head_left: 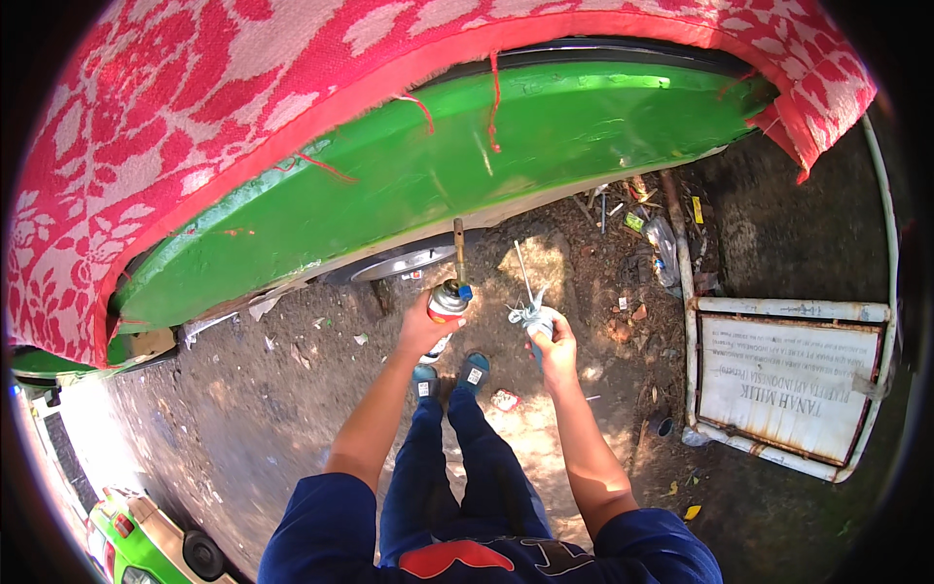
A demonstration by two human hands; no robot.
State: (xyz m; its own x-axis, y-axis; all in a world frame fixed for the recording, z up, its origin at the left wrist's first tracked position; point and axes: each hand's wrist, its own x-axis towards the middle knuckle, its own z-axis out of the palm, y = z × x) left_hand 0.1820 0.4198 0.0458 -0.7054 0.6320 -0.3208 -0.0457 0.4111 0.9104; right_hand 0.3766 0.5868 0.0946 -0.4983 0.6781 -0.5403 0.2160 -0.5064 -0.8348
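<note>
My left hand (418, 327) is wrapped round a gas torch, a canister (448, 303) with a brass-coloured burner tube (459, 245) pointing up and away and a blue knob (465, 292) on its side. My right hand (556, 352) is closed on a pale grey-blue tied bundle (531, 318) with loose strands at its top. A thin whitish rod (523, 265) sticks up out of this bundle. What the bundle is made of, I cannot tell. Both hands are held apart in front of me, above the ground, and no flame is visible at the burner.
Ahead stands a green car body (389, 185), partly covered by a red-and-pink floral cloth (195, 127) with hanging threads. Its wheel (404, 263) shows below. At right, a white signboard (783, 384) sits in a rusty pipe frame (686, 282). Litter lies on the dirt ground (292, 389).
</note>
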